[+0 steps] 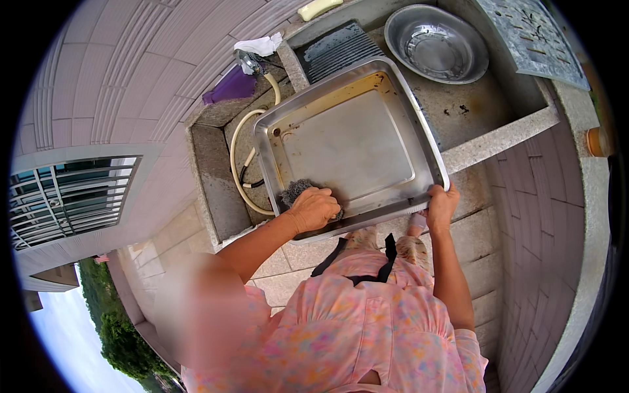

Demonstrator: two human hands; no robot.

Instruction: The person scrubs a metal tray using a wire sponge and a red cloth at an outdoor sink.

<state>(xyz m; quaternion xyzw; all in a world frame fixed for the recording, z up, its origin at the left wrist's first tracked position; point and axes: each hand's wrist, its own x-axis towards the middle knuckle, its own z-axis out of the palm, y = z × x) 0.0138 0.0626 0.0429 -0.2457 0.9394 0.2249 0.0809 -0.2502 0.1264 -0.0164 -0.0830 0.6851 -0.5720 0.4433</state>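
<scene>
A rectangular stainless steel tray [349, 140] rests tilted across the edges of a stone sink, its inside marked with brown stains and dark specks. My left hand [317, 209] presses a grey steel wool scourer [296, 190] against the tray's near left corner. At the near right corner, my right hand [443, 201] grips the tray's rim, with the thumb over the edge. The fingers under the rim are hidden.
Left of the tray, a cream hose [236, 162] coils in a basin. Behind it lie a purple scoop-like piece [231, 86] and a white cloth [260, 45]. A ribbed washboard [339, 54] and a metal bowl [436, 44] stand beyond. A perforated metal sheet [533, 39] lies at the right.
</scene>
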